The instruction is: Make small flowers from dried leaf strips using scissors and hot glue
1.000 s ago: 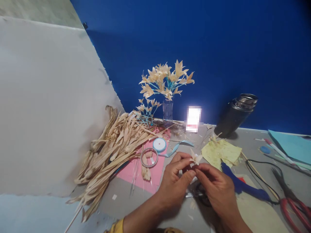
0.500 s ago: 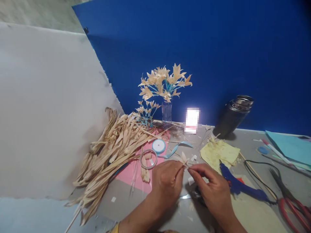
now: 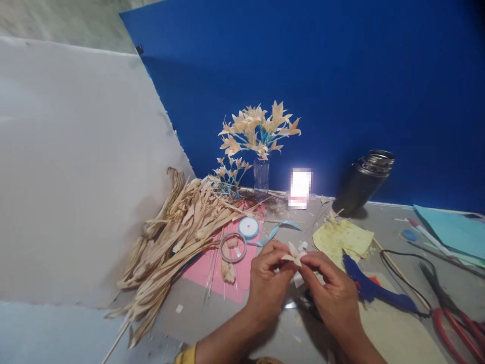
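Observation:
A small pale husk flower (image 3: 294, 256) with pointed petals is held between both hands, low in the middle of the view. My left hand (image 3: 270, 278) pinches its left side between thumb and fingers. My right hand (image 3: 329, 289) pinches the right side the same way; the flower's underside is hidden by the fingers. Under the hands lies a metal tool (image 3: 291, 305), partly covered, its kind unclear. Just right of my right hand rests a blue glue gun (image 3: 379, 293). A roll of tape (image 3: 233, 247) and a spool of light blue ribbon (image 3: 249, 228) lie beyond my left hand.
Dried corn husks (image 3: 182, 227) heap at left on pink paper (image 3: 197, 278). Husk flowers (image 3: 257, 126) stand in a glass vase (image 3: 261, 177) at the back. A dark flask (image 3: 361, 184), yellow paper (image 3: 341, 240) and red-handled scissors (image 3: 450, 313) are at right.
My left hand has turned and opened up from a closed grip to a fingertip pinch at the petals. The flower now faces up with its petals spread. The view has shifted slightly.

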The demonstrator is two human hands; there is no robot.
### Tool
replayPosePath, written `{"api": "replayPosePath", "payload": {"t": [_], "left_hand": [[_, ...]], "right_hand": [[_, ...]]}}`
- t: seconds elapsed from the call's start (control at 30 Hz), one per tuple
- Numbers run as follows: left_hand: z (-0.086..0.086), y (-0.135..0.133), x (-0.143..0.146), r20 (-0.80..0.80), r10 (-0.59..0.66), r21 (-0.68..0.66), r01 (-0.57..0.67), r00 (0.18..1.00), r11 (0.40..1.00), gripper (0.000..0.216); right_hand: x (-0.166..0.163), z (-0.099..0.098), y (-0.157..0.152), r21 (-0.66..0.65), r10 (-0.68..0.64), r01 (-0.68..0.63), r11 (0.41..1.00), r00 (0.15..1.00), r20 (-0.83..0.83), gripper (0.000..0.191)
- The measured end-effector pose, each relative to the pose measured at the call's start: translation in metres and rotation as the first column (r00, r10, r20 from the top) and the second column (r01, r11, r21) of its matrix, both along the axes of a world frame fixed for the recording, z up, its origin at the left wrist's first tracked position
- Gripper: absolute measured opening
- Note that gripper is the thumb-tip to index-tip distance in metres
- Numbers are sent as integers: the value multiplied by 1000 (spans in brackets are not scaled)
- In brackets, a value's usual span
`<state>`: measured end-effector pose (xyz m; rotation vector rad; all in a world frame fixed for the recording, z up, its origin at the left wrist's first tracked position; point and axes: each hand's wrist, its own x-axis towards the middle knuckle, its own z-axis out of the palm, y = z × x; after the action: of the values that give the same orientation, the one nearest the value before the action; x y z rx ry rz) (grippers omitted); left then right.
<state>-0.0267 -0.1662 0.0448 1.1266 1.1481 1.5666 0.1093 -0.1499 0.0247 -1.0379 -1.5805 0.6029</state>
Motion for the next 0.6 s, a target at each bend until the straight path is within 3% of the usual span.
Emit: {"api": "replayPosePath", "payload": {"t": [0.3,0.6], "left_hand": [[3,2,-1,-37,5,91,-2,999,996,5],[2,6,-2,-67,-36,94,42,997,995,1]], "right_hand": [[5,-18,9,-29,17,-16,999,999,31,15],[6,-14,9,-99,41,-33,995,996,76,34]]}}
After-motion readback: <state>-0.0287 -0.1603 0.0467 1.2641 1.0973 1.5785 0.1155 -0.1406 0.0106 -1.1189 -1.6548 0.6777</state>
